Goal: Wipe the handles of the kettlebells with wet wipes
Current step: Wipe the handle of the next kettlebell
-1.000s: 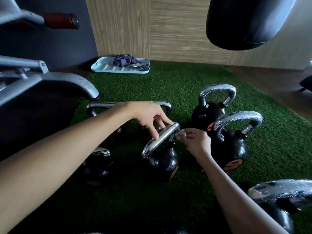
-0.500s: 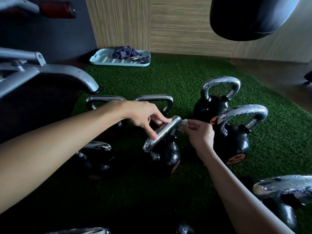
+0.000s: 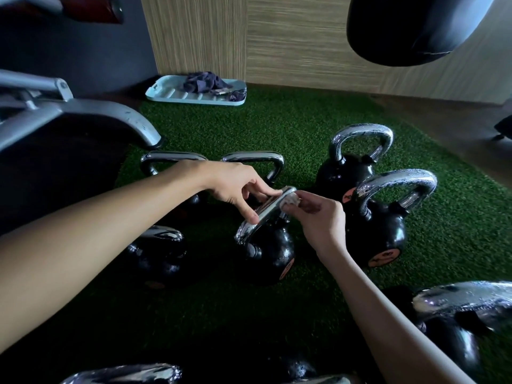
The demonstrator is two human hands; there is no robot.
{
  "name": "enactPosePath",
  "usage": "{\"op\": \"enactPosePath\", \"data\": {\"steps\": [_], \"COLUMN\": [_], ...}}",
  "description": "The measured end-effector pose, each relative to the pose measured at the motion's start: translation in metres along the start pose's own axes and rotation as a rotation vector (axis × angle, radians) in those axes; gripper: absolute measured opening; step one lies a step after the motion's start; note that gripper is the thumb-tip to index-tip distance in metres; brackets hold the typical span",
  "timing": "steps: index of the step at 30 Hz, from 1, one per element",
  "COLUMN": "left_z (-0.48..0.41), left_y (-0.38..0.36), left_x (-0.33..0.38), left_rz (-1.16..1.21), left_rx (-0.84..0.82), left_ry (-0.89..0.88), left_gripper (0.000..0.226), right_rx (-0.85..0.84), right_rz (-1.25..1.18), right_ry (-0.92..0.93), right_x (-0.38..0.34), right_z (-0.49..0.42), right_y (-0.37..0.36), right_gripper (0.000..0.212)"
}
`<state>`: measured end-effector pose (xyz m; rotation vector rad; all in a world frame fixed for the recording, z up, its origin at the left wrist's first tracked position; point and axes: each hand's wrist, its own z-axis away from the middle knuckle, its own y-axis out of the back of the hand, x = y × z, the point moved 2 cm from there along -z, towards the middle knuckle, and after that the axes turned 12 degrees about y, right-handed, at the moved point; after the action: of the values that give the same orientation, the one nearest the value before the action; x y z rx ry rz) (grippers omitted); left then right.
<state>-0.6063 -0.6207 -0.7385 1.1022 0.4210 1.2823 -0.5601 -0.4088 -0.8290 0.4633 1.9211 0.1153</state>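
On the green mat [image 3: 277,128] sits a black kettlebell [image 3: 273,253] with a shiny handle [image 3: 266,214]. The left hand [image 3: 235,184] pinches the handle, and the right hand [image 3: 318,217] pinches a wet wipe [image 3: 291,200] against it. Other kettlebells [image 3: 382,236] crowd close around.

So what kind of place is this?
Probably a gym: black kettlebells stand on green turf, a punching bag hangs overhead, and a metal machine frame sits at the left.

This is a gym or workout corner. Black kettlebells [image 3: 374,234] with chrome handles stand grouped on green artificial turf [image 3: 277,128]. A dark punching bag [image 3: 410,29] hangs at the far right, and a grey exercise-machine frame [image 3: 83,117] juts in from the left.
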Motion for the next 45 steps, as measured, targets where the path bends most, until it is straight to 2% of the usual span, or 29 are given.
{"op": "enactPosePath", "data": {"steps": [4, 11, 14, 17, 20, 22, 27, 33, 40, 45], "left_z": [0.001, 0.008, 0.015, 0.024, 0.027, 0.024, 0.024, 0.030, 0.043, 0.042], "left_y": [0.000, -0.002, -0.004, -0.010, -0.018, -0.022, -0.025, -0.023, -0.025, -0.047], "left_x": [0.001, 0.003, 0.000, -0.007, -0.014, -0.016, -0.019, -0.016, -0.007, 0.001], "left_rz": [0.021, -0.002, -0.033, -0.087, -0.095, -0.100, -0.044, -0.028, -0.056, 0.038], "left_rx": [-0.003, 0.031, 0.078, 0.068, 0.089, 0.129, 0.155, 0.156, 0.150, 0.330], "left_ry": [0.000, -0.012, -0.008, -0.037, -0.059, -0.074, -0.073, -0.065, -0.022, 0.018], "left_gripper": [0.085, 0.083, 0.080, 0.090, 0.097, 0.097, 0.096, 0.096, 0.096, 0.107], "right_rx": [0.066, -0.103, -0.069, -0.069, -0.169, -0.219, -0.221, -0.351, -0.330, -0.342], "right_rz": [-0.008, 0.106, 0.096, 0.086, 0.095, 0.102, 0.138, 0.278, 0.336, 0.424], "right_ry": [-0.076, -0.033, -0.061, -0.090, -0.101, -0.081, -0.048, 0.036, 0.127, 0.136], "right_x": [-0.006, -0.037, -0.050, -0.056, -0.059, -0.063, -0.063, -0.045, -0.027, -0.017], "right_z": [-0.010, 0.021, 0.013, 0.023, 0.053, 0.063, 0.060, 0.069, 0.074, 0.063], "right_y": [0.007, -0.008, -0.002, -0.003, -0.016, -0.021, -0.021, -0.031, -0.035, -0.021], "right_gripper": [0.032, 0.029, 0.024, 0.027, 0.026, 0.025, 0.023, 0.020, 0.016, 0.013]}}
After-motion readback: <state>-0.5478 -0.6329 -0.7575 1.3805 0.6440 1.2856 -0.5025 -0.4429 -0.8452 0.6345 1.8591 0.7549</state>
